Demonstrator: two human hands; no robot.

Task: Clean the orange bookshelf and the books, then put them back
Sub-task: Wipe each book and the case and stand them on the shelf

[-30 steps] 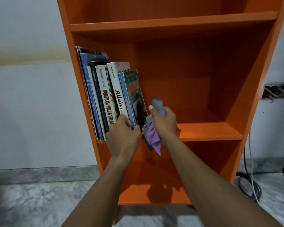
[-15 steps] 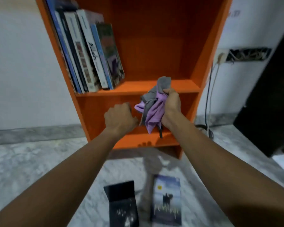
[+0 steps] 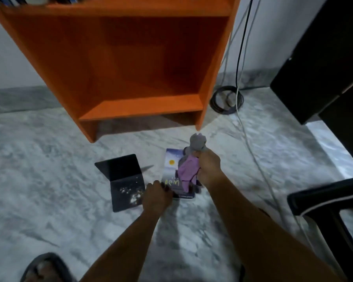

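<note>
The orange bookshelf [image 3: 143, 106] stands against the wall, its bottom compartment bare. Two books lie flat on the marble floor in front of it: a black book [image 3: 122, 180] on the left and a blue-purple book [image 3: 171, 167] with a yellow dot on its cover to the right. My left hand [image 3: 156, 197] reaches down to the near left corner of the blue-purple book, fingers curled at its edge; whether it grips is unclear. My right hand [image 3: 209, 167] hangs just above that book, shut on a bunched grey and purple cloth [image 3: 189, 167].
Cables [image 3: 239, 58] run down the wall to a dark coil [image 3: 225, 100] right of the shelf. A dark cabinet [image 3: 324, 64] stands at far right and a black chair [image 3: 330, 202] at lower right. A sandalled foot [image 3: 43, 269] shows bottom left.
My view dropped from the shelf with upright books to the floor. Both hands moved down from the shelf front to the blue-purple book, the cloth still in my right hand.
</note>
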